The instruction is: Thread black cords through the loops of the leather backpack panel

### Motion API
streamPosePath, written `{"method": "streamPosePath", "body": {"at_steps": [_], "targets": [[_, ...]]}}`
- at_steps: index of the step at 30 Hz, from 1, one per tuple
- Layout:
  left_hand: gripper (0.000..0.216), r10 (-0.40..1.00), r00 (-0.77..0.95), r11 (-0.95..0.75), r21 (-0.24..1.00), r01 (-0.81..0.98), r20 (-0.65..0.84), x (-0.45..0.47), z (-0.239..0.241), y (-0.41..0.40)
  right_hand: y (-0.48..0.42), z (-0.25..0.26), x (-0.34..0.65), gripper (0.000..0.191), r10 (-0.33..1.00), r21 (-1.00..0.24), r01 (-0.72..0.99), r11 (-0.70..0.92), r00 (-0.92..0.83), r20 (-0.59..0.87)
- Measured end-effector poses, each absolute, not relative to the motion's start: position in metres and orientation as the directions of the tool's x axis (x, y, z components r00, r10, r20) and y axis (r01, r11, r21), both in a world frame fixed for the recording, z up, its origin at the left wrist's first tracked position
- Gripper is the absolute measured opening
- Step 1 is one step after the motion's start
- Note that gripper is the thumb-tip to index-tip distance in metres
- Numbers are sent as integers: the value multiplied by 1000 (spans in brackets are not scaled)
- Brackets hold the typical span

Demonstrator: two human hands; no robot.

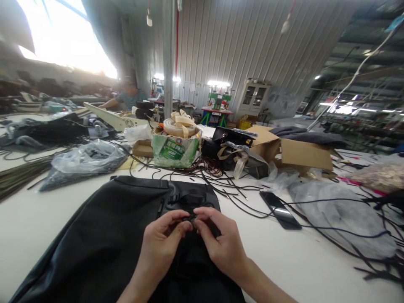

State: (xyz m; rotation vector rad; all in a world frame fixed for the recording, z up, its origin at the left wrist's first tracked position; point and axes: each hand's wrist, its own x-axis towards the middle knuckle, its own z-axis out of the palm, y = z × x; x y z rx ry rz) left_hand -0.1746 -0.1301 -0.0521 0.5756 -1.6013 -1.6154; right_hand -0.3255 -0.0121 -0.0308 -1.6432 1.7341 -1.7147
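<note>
A large black bag [104,227], leather-like and smooth, lies flat on the white table [280,261] in front of me. Over its right part, my left hand [166,237] and my right hand [221,235] meet with thumbs and forefingers pinched. Between the fingertips sits a small dark piece [190,218], gripped from both sides; its kind is too small to make out. Just beyond the fingers, a black strap [189,197] runs across the bag.
Black cords [233,202] trail over the table toward a phone [280,210] and clear plastic bags [344,219] on the right. Behind stand a green box [175,149] with rolled tape, black handbags [232,141] and a cardboard box [306,155]. A person [129,94] sits at the far left.
</note>
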Motion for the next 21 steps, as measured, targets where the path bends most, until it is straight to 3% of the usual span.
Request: {"method": "streamPosePath", "body": {"at_steps": [5,21], "targets": [[16,-753,-608,145,965,220,252,-175,-53,-127,-10,-28,-323,24,-770,-770,-568,-291,-338,540],[13,-716,-669,95,977,190,199,-177,-45,-123,-9,-28,-323,16,-793,-802,-535,-266,-351,498]]}}
